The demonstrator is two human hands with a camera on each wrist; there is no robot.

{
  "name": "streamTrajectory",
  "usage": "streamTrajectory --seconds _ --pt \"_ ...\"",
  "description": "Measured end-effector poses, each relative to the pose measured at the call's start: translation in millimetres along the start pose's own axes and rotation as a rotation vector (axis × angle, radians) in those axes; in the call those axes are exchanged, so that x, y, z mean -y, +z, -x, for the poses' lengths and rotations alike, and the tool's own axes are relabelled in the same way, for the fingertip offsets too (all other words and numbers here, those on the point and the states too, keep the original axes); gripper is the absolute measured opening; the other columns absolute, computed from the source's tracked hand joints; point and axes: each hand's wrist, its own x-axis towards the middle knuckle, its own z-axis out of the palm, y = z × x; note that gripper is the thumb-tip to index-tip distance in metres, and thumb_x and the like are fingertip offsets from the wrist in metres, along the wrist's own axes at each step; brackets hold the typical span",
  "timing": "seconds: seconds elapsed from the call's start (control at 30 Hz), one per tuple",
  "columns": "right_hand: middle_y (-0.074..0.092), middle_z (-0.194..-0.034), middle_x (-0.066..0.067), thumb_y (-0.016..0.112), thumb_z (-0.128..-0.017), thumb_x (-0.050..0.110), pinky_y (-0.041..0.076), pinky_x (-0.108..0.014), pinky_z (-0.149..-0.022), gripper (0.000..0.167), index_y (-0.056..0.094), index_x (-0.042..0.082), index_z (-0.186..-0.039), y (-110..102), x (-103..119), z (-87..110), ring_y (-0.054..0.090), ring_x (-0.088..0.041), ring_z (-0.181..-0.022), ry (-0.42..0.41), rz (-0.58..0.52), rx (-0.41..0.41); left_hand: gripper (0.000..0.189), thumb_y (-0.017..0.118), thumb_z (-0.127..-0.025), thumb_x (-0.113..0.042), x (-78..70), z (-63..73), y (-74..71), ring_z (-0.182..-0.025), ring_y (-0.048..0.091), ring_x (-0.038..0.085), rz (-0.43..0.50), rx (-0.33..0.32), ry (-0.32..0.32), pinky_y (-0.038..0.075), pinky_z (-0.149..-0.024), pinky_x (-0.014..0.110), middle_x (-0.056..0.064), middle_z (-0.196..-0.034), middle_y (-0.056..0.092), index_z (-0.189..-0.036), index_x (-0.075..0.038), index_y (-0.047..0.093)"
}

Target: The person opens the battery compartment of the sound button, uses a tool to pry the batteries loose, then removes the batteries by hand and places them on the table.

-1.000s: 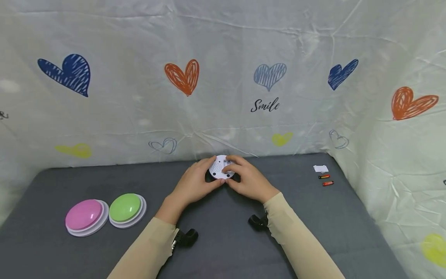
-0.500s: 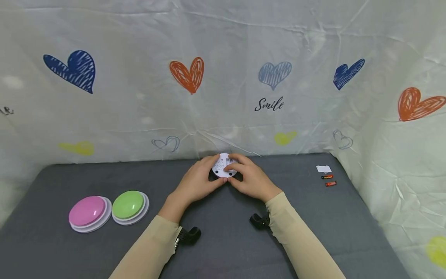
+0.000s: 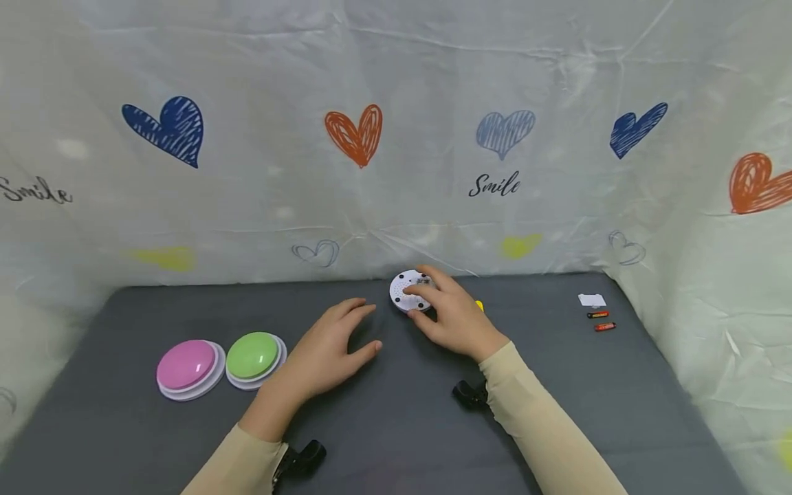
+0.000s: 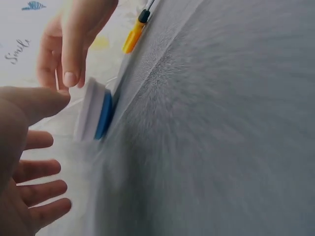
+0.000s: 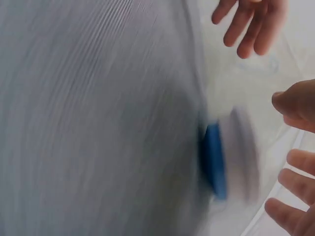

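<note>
A round push button [image 3: 402, 283] lies upside down at the back of the table, its white base up with small holes, dark feet and an uncovered battery slot. Its blue dome [image 4: 104, 115] faces the cloth in the left wrist view. My right hand [image 3: 456, 317] hovers over the base with loosely bent fingers; the right wrist view shows its fingertips [image 5: 285, 209] apart from the button. My left hand [image 3: 326, 352] is off to the left and nearer me, fingers spread and holding nothing.
Pink [image 3: 185, 364] and green [image 3: 252, 355] push buttons sit dome up at left. At right lie a small white cover [image 3: 592, 300] and two batteries [image 3: 604, 326]. A yellow-handled screwdriver [image 4: 134, 37] is mostly hidden behind my right hand in the head view.
Both hands were at the button's edges. My left hand has let go and moved left and towards me; my right hand has loosened and stays over the button. The head view has shifted slightly.
</note>
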Motion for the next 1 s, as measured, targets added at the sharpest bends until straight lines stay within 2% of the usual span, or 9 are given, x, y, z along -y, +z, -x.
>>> streamTrajectory --seconds 0.1,0.2,0.27,0.33,0.47,0.63,0.8,1.0 --pt "0.050 -0.161 -0.015 0.077 -0.103 0.022 0.055 -0.047 -0.106 0.037 0.072 0.012 -0.138 2.2 17.3 -6.5 0.058 -0.034 -0.139 -0.043 -0.055 -0.007 0.060 0.083 -0.098 -0.036 3.1 20.8 -12.9 -0.140 0.057 0.042 -0.048 -0.103 0.056 0.044 -0.112 0.068 0.018 -0.152 0.060 -0.148 -0.007 0.067" --pt "0.046 -0.165 -0.011 0.076 -0.105 0.025 0.053 -0.046 -0.110 0.041 0.070 0.014 -0.143 10.3 38.0 -14.8 0.053 -0.031 -0.145 -0.083 -0.119 0.006 0.055 0.088 -0.093 -0.031 14.6 41.5 -26.9 -0.131 0.062 0.043 -0.105 -0.241 0.096 0.044 -0.108 0.070 0.017 -0.142 0.066 -0.138 -0.005 0.072" --pt "0.044 -0.167 -0.010 0.076 -0.105 0.026 0.050 -0.046 -0.113 0.043 0.068 0.014 -0.145 18.2 52.4 -21.8 0.048 -0.030 -0.151 -0.111 -0.161 0.019 0.053 0.090 -0.089 -0.027 25.1 54.6 -36.3 -0.126 0.064 0.042 -0.136 -0.303 0.099 0.043 -0.107 0.071 0.017 -0.138 0.068 -0.134 -0.004 0.074" --pt "0.044 -0.166 -0.009 0.077 -0.105 0.026 0.049 -0.043 -0.115 0.043 0.068 0.016 -0.146 27.6 66.6 -30.5 0.047 -0.026 -0.152 -0.142 -0.194 0.038 0.053 0.092 -0.086 -0.024 35.9 67.0 -44.5 -0.123 0.065 0.042 -0.162 -0.336 0.089 0.042 -0.107 0.072 0.017 -0.136 0.069 -0.132 -0.004 0.075" --pt "0.045 -0.165 -0.011 0.078 -0.104 0.023 0.049 -0.037 -0.114 0.043 0.068 0.014 -0.145 50.2 94.0 -49.0 0.050 -0.024 -0.149 -0.213 -0.242 0.108 0.054 0.093 -0.083 -0.022 54.5 89.9 -57.5 -0.123 0.064 0.043 -0.189 -0.345 0.053 0.041 -0.107 0.072 0.019 -0.135 0.069 -0.130 -0.004 0.075" --pt "0.044 -0.165 -0.016 0.075 -0.106 0.022 0.045 -0.031 -0.116 0.042 0.067 0.012 -0.145 82.2 119.7 -69.0 0.051 -0.029 -0.149 -0.274 -0.258 0.228 0.053 0.092 -0.084 -0.026 67.0 110.9 -67.1 -0.123 0.064 0.044 -0.220 -0.312 0.009 0.040 -0.105 0.076 0.019 -0.136 0.067 -0.129 -0.006 0.074" --pt "0.045 -0.164 -0.019 0.074 -0.106 0.022 0.044 -0.026 -0.115 0.039 0.069 0.014 -0.144 106.7 135.5 -81.8 0.053 -0.028 -0.148 -0.293 -0.247 0.313 0.054 0.092 -0.086 -0.026 72.8 125.2 -72.5 -0.122 0.066 0.044 -0.224 -0.269 -0.031 0.036 -0.108 0.079 0.021 -0.137 0.066 -0.132 -0.006 0.073" --pt "0.049 -0.160 -0.017 0.077 -0.104 0.024 0.046 -0.022 -0.111 0.039 0.069 0.015 -0.142 119.5 137.8 -85.0 0.058 -0.021 -0.140 -0.284 -0.215 0.338 0.056 0.093 -0.085 -0.024 80.6 130.0 -68.7 -0.117 0.069 0.042 -0.221 -0.277 0.000 0.035 -0.111 0.079 0.020 -0.133 0.068 -0.134 -0.004 0.072"
